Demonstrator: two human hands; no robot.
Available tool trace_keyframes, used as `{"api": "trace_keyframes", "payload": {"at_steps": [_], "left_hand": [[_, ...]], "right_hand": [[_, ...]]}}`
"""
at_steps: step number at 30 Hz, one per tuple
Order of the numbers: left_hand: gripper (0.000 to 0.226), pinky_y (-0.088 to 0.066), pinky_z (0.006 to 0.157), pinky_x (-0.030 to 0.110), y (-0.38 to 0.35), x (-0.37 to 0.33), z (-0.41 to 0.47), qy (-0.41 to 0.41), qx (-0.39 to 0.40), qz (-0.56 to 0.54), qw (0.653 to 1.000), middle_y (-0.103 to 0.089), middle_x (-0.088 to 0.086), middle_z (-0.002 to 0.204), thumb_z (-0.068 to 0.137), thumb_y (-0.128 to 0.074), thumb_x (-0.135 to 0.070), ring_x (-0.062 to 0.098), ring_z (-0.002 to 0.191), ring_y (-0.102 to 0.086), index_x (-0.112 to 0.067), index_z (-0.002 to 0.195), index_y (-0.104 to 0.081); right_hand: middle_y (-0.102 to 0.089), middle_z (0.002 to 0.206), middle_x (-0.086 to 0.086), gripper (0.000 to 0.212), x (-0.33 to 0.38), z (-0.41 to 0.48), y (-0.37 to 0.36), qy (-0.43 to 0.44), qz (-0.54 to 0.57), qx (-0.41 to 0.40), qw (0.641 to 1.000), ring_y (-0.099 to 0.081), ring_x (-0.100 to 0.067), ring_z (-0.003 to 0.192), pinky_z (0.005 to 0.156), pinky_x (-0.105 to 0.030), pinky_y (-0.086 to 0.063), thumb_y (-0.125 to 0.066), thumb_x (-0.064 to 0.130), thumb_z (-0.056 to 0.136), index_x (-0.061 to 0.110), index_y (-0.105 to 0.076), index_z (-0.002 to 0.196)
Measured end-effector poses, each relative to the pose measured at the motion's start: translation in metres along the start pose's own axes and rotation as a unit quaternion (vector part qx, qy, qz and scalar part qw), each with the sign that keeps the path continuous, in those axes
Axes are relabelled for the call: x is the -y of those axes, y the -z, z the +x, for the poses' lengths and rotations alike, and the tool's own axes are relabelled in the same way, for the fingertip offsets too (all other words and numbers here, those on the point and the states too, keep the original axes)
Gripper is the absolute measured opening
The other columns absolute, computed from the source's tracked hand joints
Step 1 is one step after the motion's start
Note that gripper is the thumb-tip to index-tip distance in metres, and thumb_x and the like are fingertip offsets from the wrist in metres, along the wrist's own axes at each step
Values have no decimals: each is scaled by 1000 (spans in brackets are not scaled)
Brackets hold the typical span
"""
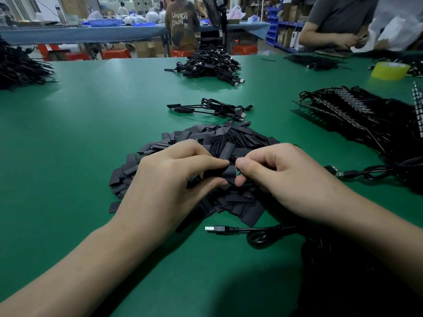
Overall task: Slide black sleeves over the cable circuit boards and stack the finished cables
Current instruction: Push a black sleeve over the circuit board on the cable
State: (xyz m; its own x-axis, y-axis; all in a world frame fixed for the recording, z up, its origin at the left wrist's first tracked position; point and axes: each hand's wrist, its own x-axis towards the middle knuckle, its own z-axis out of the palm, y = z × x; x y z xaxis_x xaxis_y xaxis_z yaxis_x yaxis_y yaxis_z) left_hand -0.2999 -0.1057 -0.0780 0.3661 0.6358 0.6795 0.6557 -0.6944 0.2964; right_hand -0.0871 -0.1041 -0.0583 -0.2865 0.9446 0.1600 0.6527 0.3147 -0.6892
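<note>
My left hand (170, 179) pinches a black sleeve (223, 173) between thumb and fingers. My right hand (281, 177) pinches a small green circuit board (238, 173), whose tip sits at the sleeve's mouth; most of the board is hidden by my fingers. Both hands hover over a heap of loose black sleeves (229, 140). The board's cable (258, 234) loops below my right wrist, its USB plug (211, 229) lying on the green table (91, 133). A few finished cables (212, 109) lie just beyond the heap.
A row of unsleeved cables with bare boards (348, 110) lies at the right. A big pile of cables (212, 65) sits farther back, another dark pile (20, 67) at far left. A yellow tape roll (390, 70) stands at back right, near a person (338, 21).
</note>
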Motion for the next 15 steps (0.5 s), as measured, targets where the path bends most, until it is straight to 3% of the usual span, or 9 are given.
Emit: {"api": "trace_keyframes", "payload": {"at_steps": [3, 5, 7, 10, 12, 15], "left_hand": [[24, -52, 70, 26, 0, -2, 0, 24, 0, -18, 1000, -70, -5, 87, 79, -85, -26, 10, 72, -63, -19, 102, -82], [23, -50, 72, 19, 1, -2, 2, 46, 1, -33, 998, -70, -7, 86, 80, -84, -27, 7, 74, -64, -21, 102, -81], [22, -46, 73, 11, 2, 0, 3, 72, -2, -49, 996, -70, -11, 86, 81, -82, -30, 6, 78, -64, -24, 102, -81], [23, -44, 71, 10, 1, 2, 3, 118, -9, -91, 989, -70, -14, 86, 78, -79, -37, 6, 78, -64, -27, 99, -81], [23, -43, 70, 9, 1, 3, 3, 139, -15, -120, 983, -71, -13, 85, 77, -77, -40, 5, 76, -64, -30, 97, -81], [23, -45, 71, 10, -1, 3, 3, 149, -13, -144, 978, -71, -15, 85, 75, -76, -41, 6, 78, -65, -33, 96, -79]], "right_hand": [[-32, 44, 9, 38, -1, 0, -2, 20, -6, 2, 1000, -29, -7, 42, 44, -22, -25, -50, 46, 99, 29, -75, 76], [-41, 51, 9, 37, -2, 1, -2, 37, -13, -5, 999, -35, -6, 47, 48, -24, -28, -49, 47, 98, 26, -72, 77], [-57, 61, 12, 25, -4, 2, 1, 62, -12, -28, 998, -50, -5, 56, 55, -24, -37, -53, 45, 95, 29, -67, 82], [-68, 77, 9, 5, -6, 1, 5, 107, 4, -62, 992, -62, -12, 69, 62, -25, -46, -64, 34, 92, 32, -63, 96], [-69, 78, 10, 8, -8, 1, 5, 143, -17, -79, 986, -64, -13, 71, 63, -23, -46, -69, 25, 93, 30, -63, 95], [-71, 77, 11, 11, -10, 1, 5, 175, -32, -98, 979, -66, -13, 70, 65, -31, -50, -73, 17, 92, 27, -68, 92]]}}
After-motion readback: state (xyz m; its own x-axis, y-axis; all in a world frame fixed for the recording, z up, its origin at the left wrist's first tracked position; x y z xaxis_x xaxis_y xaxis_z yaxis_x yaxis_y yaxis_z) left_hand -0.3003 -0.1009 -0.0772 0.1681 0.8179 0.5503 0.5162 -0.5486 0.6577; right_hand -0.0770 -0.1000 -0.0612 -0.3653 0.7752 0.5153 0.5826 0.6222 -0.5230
